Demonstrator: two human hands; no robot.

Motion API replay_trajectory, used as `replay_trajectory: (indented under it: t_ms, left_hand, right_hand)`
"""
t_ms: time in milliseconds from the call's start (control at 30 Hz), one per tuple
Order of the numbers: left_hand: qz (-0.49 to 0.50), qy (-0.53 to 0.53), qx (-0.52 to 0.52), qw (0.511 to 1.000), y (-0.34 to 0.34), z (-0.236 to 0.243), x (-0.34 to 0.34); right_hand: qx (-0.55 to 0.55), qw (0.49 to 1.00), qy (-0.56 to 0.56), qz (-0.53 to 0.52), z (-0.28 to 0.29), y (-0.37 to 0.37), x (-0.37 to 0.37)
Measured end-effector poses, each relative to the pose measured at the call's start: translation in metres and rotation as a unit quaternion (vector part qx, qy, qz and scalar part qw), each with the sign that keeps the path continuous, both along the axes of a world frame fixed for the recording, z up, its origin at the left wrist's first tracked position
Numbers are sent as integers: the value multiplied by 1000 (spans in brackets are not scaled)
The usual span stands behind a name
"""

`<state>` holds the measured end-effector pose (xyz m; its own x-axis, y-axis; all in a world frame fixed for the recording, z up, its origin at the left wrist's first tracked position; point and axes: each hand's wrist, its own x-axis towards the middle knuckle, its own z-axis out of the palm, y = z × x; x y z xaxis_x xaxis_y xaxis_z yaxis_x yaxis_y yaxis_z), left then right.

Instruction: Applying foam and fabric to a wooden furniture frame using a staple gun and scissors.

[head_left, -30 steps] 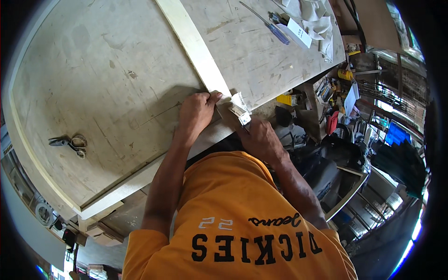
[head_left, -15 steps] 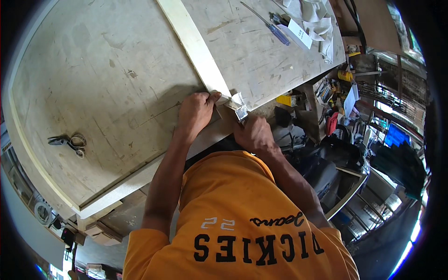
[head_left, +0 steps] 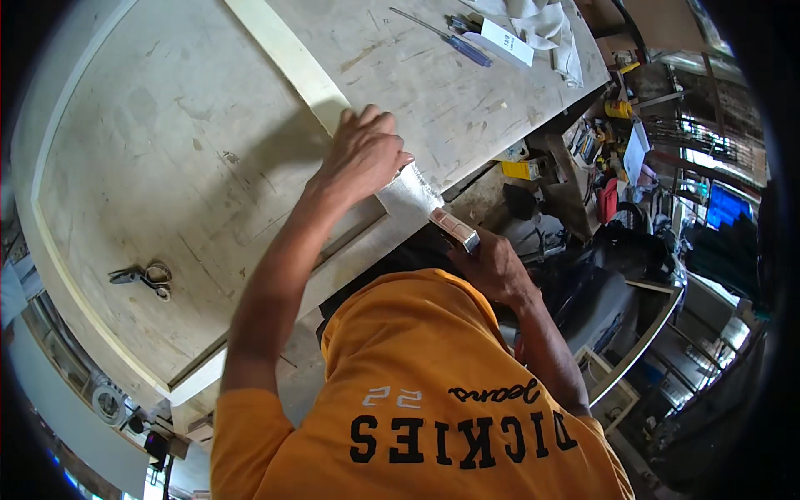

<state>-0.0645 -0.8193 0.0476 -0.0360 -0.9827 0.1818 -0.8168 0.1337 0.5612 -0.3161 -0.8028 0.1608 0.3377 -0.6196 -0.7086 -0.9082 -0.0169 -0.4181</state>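
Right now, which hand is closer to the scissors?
Left. The left hand is over the table, right of the scissors; the right hand is farther right, past the table's edge.

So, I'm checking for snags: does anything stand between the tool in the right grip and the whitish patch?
Nothing visible. The metallic tool in the right grip has its front end by the near edge of the whitish patch; whether they touch is unclear. The left grip is at its far end.
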Motion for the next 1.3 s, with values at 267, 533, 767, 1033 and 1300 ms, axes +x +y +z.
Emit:
replay_trajectory:
  t_ms: [267,533,767,1033,1300]
  left_hand:
    - [-218,-4,185,958,-41,-21,-6]
    - [-182,38,215,959,-45,-19,-2]
    - [-175,30,195,965,-45,-27,-2]
    - [-176,34,210,961,-46,-25,-4]
    - [-181,27,211,960,-41,-21,-8]
  right_hand:
    - [-3,998,-53,18,-13,-2,5]
    - [-91,989,-70,94,-39,-11,32]
    - [-90,990,0,110,-43,-21,53]
    - [-133,987,5,87,-65,-16,49]
    - [-81,996,4,47,-27,-18,21]
